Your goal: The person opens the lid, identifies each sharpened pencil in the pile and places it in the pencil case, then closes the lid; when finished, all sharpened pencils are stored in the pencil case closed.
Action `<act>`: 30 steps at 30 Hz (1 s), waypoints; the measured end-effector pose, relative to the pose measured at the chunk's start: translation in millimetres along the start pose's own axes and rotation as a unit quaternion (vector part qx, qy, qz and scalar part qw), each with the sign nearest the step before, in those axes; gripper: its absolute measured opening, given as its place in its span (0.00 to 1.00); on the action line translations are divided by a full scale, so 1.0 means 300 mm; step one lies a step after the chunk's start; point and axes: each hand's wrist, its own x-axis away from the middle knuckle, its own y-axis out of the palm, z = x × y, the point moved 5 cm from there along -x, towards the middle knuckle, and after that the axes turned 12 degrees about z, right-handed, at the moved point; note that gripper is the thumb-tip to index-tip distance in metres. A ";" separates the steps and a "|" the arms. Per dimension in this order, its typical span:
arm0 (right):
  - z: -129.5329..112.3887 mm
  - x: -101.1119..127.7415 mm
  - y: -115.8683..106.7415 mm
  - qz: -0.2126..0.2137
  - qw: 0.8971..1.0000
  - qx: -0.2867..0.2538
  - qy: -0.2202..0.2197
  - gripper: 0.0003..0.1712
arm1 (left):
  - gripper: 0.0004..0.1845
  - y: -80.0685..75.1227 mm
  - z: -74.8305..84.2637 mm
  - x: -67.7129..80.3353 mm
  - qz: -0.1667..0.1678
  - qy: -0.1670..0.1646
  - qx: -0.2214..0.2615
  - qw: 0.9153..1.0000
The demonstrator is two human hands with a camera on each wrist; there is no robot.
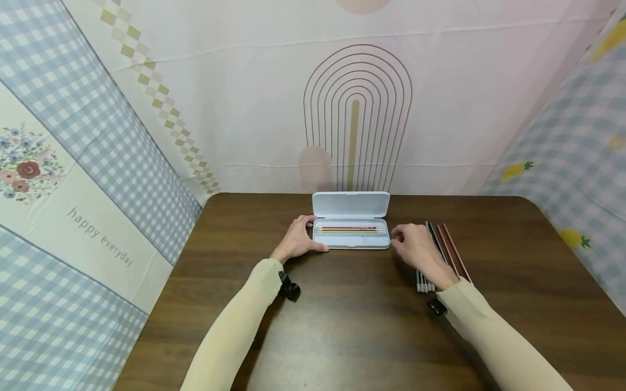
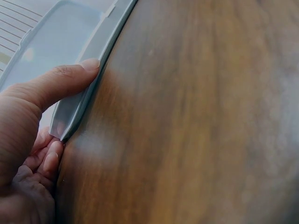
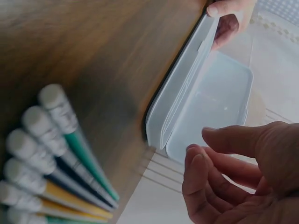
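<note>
A pale blue-white pencil case (image 1: 350, 242) lies on the table with its lid (image 1: 350, 205) raised at the back. Inside it are a few pencils (image 1: 348, 229), red and yellow among them, lying crosswise. My left hand (image 1: 299, 239) grips the case's left end, thumb (image 2: 70, 84) on the front edge and fingers around the side. Close to the case's right end is my right hand (image 1: 414, 247), its fingers loosely bent and nothing between thumb and fingertips. Under and beside the right wrist lie several pencils with white erasers (image 3: 44, 135), green, dark and yellow.
Reddish-brown pencils (image 1: 454, 251) lie to the right of the right hand, in line with the others. The brown wooden table (image 1: 342, 326) reaches back to a patterned cloth (image 1: 264, 108). Checked cloths (image 1: 567, 163) hang along both sides.
</note>
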 end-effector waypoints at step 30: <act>0.217 0.150 -0.073 -0.049 0.989 0.032 0.137 0.09 | 0.53 0.002 0.002 -0.004 0.000 -0.001 0.002 1.000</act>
